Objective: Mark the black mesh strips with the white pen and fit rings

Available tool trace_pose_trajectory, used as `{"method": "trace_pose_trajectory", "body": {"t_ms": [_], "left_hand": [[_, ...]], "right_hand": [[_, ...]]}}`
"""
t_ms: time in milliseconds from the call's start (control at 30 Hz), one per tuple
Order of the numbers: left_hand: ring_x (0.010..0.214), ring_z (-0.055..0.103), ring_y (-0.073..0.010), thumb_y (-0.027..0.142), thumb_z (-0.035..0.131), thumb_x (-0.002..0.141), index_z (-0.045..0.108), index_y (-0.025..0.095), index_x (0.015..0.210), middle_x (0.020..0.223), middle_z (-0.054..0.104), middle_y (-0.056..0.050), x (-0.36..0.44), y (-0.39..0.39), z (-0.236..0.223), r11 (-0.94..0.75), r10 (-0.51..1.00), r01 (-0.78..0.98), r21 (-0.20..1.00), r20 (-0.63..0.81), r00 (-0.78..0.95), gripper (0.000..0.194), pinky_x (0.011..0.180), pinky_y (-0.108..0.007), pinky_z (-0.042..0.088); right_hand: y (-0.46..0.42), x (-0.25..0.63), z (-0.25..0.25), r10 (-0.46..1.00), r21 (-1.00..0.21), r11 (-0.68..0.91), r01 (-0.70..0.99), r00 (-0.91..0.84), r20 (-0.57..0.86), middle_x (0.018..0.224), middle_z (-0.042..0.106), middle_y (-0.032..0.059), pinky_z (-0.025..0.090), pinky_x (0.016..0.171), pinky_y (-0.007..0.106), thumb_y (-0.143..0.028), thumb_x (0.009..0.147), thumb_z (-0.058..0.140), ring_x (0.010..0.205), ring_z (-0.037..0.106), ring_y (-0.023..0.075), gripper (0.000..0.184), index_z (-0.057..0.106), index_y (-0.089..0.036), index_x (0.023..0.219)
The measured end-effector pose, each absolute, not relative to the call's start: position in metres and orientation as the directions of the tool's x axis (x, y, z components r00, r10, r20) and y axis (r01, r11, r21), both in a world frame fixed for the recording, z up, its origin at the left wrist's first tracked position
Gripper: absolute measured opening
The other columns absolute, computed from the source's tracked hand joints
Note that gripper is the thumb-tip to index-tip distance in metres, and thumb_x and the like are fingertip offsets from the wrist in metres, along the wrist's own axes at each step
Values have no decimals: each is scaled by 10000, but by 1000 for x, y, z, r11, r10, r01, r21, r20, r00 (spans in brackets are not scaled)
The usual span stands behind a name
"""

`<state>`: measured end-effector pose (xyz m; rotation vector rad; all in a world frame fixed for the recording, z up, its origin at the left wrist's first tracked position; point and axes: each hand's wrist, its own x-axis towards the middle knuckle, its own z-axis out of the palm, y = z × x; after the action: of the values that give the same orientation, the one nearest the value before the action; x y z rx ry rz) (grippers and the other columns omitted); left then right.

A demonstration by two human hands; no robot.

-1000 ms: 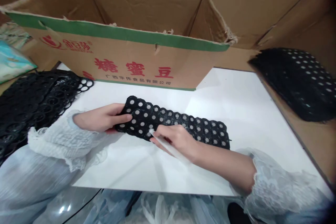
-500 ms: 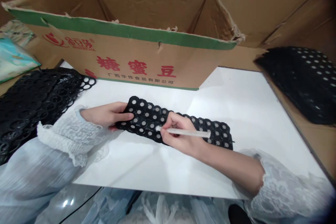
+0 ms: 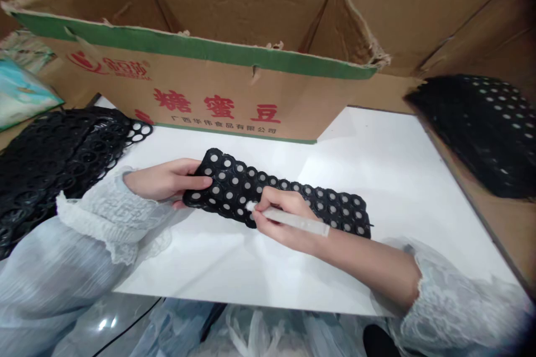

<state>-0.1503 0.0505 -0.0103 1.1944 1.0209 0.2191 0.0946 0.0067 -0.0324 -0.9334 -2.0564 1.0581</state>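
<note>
A long black sheet of joined rings [image 3: 234, 180], each ring with a pale round disc in it, lies slanted over the white board. My left hand [image 3: 170, 180] pinches its left end, thumb on top and fingers underneath. Between the thumb and fingers of my right hand [image 3: 288, 217] is a slim whitish, pen-like stick [image 3: 299, 221]. Its tip meets the sheet in the lower rows, left of the middle. The right hand and forearm cover part of the sheet's centre and right half.
An open cardboard box [image 3: 234, 89] with red lettering stands behind the sheet. Black ring sheets [image 3: 54, 162] are heaped at the left, beside a teal-and-white packet [image 3: 25, 95]. A stack of disc-filled black sheets [image 3: 481, 128] lies at the right. The white board [image 3: 201, 268] has its near edge before me.
The right hand has shifted slightly along the sheet to the right, and the stick's back end has swung up, then dipped a little. The left hand keeps its hold.
</note>
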Motion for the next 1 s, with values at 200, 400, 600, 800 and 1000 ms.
{"method": "trace_pose_trajectory", "body": {"t_ms": [200, 400, 600, 800, 1000], "left_hand": [[365, 396, -36, 312, 477, 823, 516, 125, 726, 498, 481, 25, -138, 37, 7, 306, 589, 328, 894, -448, 672, 214, 340, -125, 328], [325, 363, -25, 314, 469, 830, 500, 145, 693, 472, 488, 30, -128, 22, 16, 361, 521, 279, 890, -441, 731, 219, 300, -114, 255], [305, 366, -25, 333, 505, 809, 502, 141, 671, 441, 465, 36, -141, 36, 8, 319, 598, 328, 889, -457, 659, 237, 285, -109, 272], [264, 352, -30, 332, 586, 746, 473, 149, 680, 418, 423, 60, -150, 55, -10, 408, 685, 341, 847, -531, 499, 225, 242, -110, 269], [282, 406, -52, 334, 622, 707, 504, 145, 748, 469, 473, 48, -152, 57, -15, 448, 686, 345, 825, -564, 459, 227, 250, -140, 356]], "right_hand": [[6, 97, -36, 712, -756, 559, 340, -664, 227, 687, 496, -14, 368, 592, 192, -195, 815, 423, 633, 472, 76, 109, 430, -178, 707], [-1, 93, -29, 731, -564, 599, 569, -676, 94, 698, 387, -24, 247, 475, 198, -265, 829, 409, 538, 337, 60, 141, 404, -190, 710], [1, 91, -27, 739, -651, 580, 490, -652, 168, 706, 411, -21, 276, 497, 194, -181, 791, 425, 572, 364, 66, 92, 389, -186, 707], [7, 93, -29, 880, -927, 230, 295, -471, 68, 575, 449, -59, 318, 467, 164, -141, 701, 498, 489, 381, 46, 179, 340, -186, 630], [8, 93, -26, 893, -947, 191, 258, -446, 59, 567, 454, -62, 313, 466, 169, -156, 695, 516, 481, 373, 45, 164, 368, -182, 630]]}}
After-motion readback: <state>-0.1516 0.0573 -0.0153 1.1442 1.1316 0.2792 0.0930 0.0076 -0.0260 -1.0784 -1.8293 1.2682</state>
